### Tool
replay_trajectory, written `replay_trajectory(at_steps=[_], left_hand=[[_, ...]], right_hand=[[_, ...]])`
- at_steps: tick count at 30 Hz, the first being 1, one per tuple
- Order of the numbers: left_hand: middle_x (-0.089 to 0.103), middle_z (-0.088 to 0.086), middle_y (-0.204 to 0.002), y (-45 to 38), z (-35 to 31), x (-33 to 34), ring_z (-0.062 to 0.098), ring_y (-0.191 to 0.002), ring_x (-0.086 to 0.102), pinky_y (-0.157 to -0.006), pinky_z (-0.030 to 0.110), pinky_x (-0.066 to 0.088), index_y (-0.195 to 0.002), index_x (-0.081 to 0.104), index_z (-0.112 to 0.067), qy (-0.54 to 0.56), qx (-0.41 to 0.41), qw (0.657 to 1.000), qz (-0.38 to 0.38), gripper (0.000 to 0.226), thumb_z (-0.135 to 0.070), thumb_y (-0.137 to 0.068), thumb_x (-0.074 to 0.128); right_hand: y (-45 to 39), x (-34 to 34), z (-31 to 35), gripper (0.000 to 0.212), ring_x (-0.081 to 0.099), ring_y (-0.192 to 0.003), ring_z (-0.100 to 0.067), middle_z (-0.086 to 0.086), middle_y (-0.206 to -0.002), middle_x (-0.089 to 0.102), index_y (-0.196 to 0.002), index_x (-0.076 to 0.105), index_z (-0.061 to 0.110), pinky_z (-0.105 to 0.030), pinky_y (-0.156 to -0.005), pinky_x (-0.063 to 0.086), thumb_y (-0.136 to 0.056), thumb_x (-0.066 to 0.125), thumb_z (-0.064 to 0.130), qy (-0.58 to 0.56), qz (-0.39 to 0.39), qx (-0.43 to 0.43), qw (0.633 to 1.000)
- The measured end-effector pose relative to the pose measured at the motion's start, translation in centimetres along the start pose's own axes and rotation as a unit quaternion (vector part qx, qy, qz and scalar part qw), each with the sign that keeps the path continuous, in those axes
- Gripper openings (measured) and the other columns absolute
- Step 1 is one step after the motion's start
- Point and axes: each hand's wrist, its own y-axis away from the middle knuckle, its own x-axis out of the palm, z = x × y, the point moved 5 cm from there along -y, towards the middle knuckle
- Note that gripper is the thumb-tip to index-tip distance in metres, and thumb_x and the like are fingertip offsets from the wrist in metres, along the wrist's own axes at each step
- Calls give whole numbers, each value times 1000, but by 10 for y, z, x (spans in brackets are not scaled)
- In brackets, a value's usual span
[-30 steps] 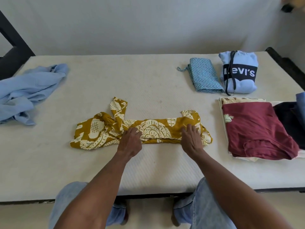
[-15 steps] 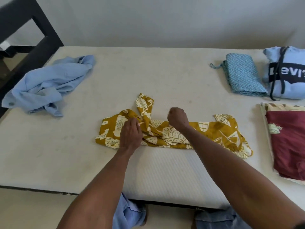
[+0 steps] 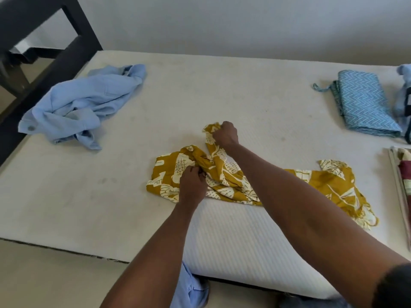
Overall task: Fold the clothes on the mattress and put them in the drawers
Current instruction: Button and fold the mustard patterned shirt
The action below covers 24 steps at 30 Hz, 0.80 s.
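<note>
A mustard-yellow garment with a cream print point(image 3: 322, 181) lies in a long strip near the front of the white mattress point(image 3: 222, 90). My left hand point(image 3: 192, 185) pinches the fabric near its left end. My right hand point(image 3: 225, 134) reaches across and grips the sleeve that sticks up toward the back. My right forearm hides the middle of the garment.
A crumpled light-blue shirt point(image 3: 82, 105) lies at the back left. A folded teal zigzag cloth point(image 3: 364, 105) sits at the back right, beside a light-blue hoodie point(image 3: 403, 96) cut off by the frame. A folded stack point(image 3: 400, 174) shows at the right edge. A dark bed frame point(image 3: 55, 54) stands left.
My right hand has crossed from the garment's right end to the upright sleeve and taken hold of it. My left hand shifted left along the fabric. The view swung left.
</note>
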Motion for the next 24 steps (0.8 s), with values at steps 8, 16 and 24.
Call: replay_trajectory(at_steps=[8, 16, 24], left_hand=[[73, 8, -81, 35, 2, -74, 26, -72, 69, -67, 37, 55, -90, 69, -16, 546, -289, 778, 118, 40, -41, -102, 40], [69, 13, -120, 112, 24, -82, 28, -106, 67, -94, 40, 54, -120, 65, -7, 440, -322, 775, 318, 34, -13, -87, 71], [58, 11, -132, 107, 22, -104, 33, -120, 54, -95, 42, 49, -131, 55, -14, 23, -133, 990, 33, 47, -17, -85, 67]], right_hand=[[213, -27, 46, 12, 54, -67, -14, -5, -78, 65, -84, 63, 8, -30, -57, 41, -76, 59, 1, -18, 110, -254, 961], [322, 34, -31, 29, 55, -90, -35, -18, -95, 60, -91, 64, 2, -37, -69, 42, -66, 58, -10, 227, 239, -382, 864], [336, 41, -61, 22, 58, -66, -34, -12, -73, 60, -81, 61, 8, -32, -61, 42, -62, 71, 3, 333, 164, -428, 824]])
